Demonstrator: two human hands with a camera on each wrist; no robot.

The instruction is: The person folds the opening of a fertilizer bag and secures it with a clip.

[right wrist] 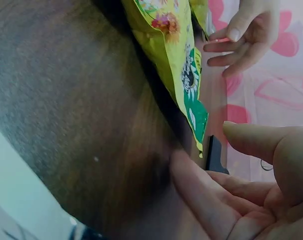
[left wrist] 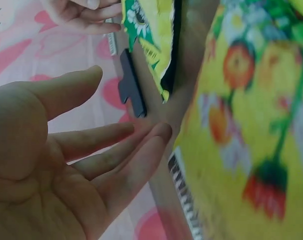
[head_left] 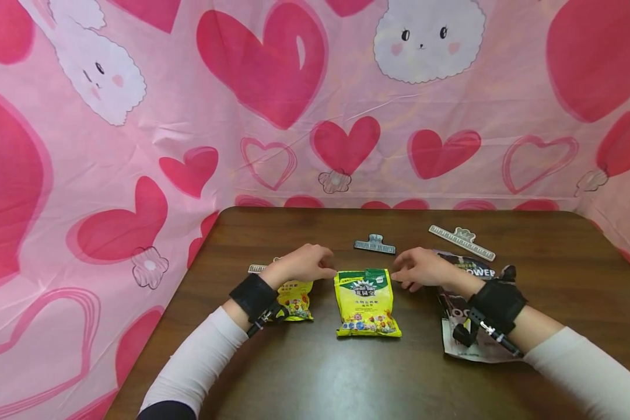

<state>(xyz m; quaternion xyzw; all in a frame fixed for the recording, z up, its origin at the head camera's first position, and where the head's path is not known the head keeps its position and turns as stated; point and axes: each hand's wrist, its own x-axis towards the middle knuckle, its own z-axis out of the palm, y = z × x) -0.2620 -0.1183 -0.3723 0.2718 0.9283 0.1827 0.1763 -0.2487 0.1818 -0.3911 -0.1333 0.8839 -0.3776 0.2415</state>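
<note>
We hold our left hand (head_left: pixel 303 265) at nine o'clock and right hand (head_left: pixel 422 269) at three o'clock of the yellow snack bag (head_left: pixel 366 303), fingers loose, gripping nothing. A grey clip (head_left: pixel 375 245) lies at twelve.

A dark clip (head_left: pixel 375 244) and a long pale clip (head_left: pixel 462 242) lie on the brown table (head_left: pixel 556 280); a black-and-white bag (head_left: pixel 459 315) rests near a smaller yellow packet (head_left: pixel 296 300).
</note>
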